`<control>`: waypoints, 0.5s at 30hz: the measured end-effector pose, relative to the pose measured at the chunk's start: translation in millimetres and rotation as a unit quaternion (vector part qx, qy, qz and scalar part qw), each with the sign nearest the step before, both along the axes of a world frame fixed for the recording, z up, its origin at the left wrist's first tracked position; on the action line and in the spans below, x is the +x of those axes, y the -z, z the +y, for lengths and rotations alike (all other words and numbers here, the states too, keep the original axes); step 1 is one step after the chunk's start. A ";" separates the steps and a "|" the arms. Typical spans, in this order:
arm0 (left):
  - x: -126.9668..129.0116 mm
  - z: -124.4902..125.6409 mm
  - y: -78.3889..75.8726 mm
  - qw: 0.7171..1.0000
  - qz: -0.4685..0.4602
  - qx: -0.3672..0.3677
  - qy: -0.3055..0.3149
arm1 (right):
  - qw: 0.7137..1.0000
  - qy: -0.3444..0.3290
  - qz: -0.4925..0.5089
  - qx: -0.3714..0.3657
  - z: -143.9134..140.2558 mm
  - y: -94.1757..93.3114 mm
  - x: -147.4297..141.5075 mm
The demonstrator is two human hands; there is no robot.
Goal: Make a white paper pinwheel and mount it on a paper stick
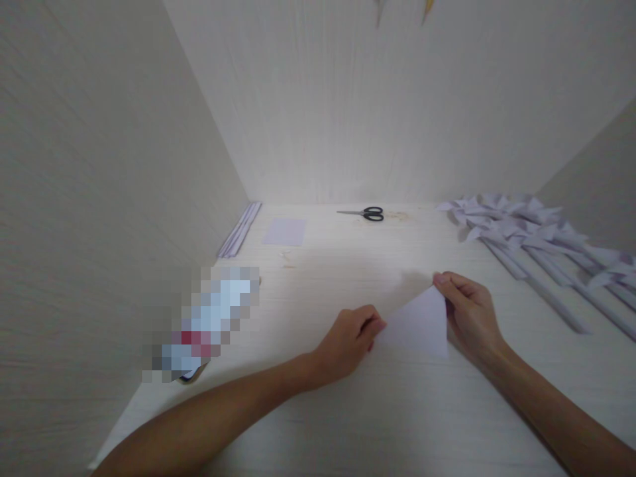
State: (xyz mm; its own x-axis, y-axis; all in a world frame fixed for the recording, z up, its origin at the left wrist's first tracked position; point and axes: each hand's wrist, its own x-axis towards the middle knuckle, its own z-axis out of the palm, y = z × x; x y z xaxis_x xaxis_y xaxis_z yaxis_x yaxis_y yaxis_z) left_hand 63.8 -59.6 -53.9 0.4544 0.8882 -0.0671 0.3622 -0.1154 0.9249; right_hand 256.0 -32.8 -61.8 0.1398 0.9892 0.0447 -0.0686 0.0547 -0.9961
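Paper triangle [417,324]: light, thin, creases easily; looks floppy.
Hold: you pinch corners only.
L hand [348,341]: pinched on left corner.
R hand [470,315]: pinched on top corner.

No readable text anywhere

Nothing in the head view carries a letter, number, brand or sign that can be made out: the folded white paper [417,324] is blank on its visible face, the small paper sheet [284,232] farther back on the counter [348,411] is plain, the scissors [365,213] show no maker's mark at this size, and the paper pinwheels [527,228] along the right side are unprinted. The one object near the left wall that might bear a label [203,324] is blurred into blocks (white, pale blue and a patch of red), so any wording on it cannot be told.
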 end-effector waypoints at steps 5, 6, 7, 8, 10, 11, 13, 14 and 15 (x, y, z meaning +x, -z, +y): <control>0.1 2.2 -0.6 1.000 0.000 -0.017 -0.011 | 1.000 -0.005 -0.009 0.012 0.3 0.8 1.6; 0.0 2.5 -0.4 1.000 0.002 -0.016 -0.012 | 1.000 -0.006 -0.009 0.014 0.3 1.4 2.0; -0.1 2.9 -0.2 1.000 0.005 -0.013 -0.014 | 1.000 -0.006 -0.008 0.016 0.2 2.0 2.4; -0.3 3.3 -0.2 1.000 0.007 -0.009 -0.015 | 1.000 -0.005 -0.007 0.018 0.2 2.7 2.8; -0.6 4.1 -0.7 1.000 0.009 -0.003 -0.015 | 1.000 -0.002 -0.006 0.020 0.0 4.2 3.5; -0.8 4.5 -1.3 1.000 0.008 -0.002 -0.011 | 1.000 -0.001 -0.004 0.018 0.0 4.9 3.9; -1.3 4.7 -3.1 1.000 -0.002 0.003 0.004 | 1.000 0.001 0.002 0.012 0.0 5.9 4.1; -1.5 4.6 -4.1 1.000 -0.012 0.005 0.015 | 1.000 0.001 0.005 0.007 0.0 6.1 3.9; -1.8 4.2 -5.2 0.999 -0.025 0.007 0.029 | 1.000 -0.002 0.008 0.001 0.0 6.0 3.4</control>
State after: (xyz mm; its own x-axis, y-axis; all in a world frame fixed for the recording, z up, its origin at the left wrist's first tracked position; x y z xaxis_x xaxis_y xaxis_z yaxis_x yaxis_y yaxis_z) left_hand 62.0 -55.4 -48.7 0.5071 0.8613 -0.0308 0.3071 -0.1472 0.9402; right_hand 259.5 -32.8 -67.8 0.1367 0.9896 0.0442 -0.0839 0.0560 -0.9949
